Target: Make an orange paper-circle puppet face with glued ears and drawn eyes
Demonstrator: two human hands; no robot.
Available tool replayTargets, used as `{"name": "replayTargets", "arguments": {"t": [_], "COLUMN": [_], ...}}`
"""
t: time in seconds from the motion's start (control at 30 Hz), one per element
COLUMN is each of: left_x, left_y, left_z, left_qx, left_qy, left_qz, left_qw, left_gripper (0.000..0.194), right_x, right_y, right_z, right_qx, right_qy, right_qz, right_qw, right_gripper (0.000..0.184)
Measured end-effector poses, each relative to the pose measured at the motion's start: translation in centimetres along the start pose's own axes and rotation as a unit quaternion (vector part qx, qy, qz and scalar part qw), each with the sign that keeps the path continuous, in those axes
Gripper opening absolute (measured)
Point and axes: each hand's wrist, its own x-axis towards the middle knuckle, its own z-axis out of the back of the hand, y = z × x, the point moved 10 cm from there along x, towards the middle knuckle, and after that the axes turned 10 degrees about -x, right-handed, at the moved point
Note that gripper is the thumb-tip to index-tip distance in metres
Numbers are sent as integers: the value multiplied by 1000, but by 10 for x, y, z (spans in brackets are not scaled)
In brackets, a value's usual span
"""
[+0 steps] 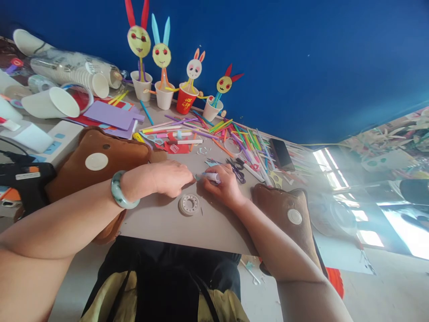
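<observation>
Along a blue wall [268, 67] runs a grey table [150, 228], its near edge flanked by two brown cushions [129, 152], likely there to pad the forearms, while rabbit-headed cup figures [164, 96] stand at the back, presumably out of the way. The left hand [170, 178] curls its fingers, whether around anything I cannot tell; just beyond a tape roll [189, 205], laid flat probably for easy reach, the right hand [224, 185] pinches a small pale piece [211, 177] between the two hands, perhaps to steady it.
</observation>
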Motion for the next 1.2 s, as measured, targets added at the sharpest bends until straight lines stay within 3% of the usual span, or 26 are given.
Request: {"name": "replayTargets", "arguments": {"t": [0.13,0.37,0.57,0.73,0.93,1.2], "left_x": [0,-2,-1,-1,0,-1], "left_y": [-1,-3,-2,-2,-1,-2], "left_z": [0,0,0,-1,-1,-1], "left_qx": [9,18,17,26,22,14], "left_qy": [6,11,14,14,9,17], "left_qz": [5,2,4,2,-4,2], "left_qw": [1000,1000,1000,1000,1000,1000], "left_gripper": [19,20,22,21,20,20], "right_x": [-1,0,0,0,-1,0], "right_y": [-1,2,-3,1,-1,1], "right_z": [6,-2,7,-2,1,-4], "right_qx": [8,24,38,47,40,39], "right_qy": [-24,-8,-47,-19,-50,-27], "right_qz": [-16,11,-12,1,-6,-10], "right_qw": [1000,1000,998,999,998,999], "right_gripper": [10,8,6,5,7,6]}}
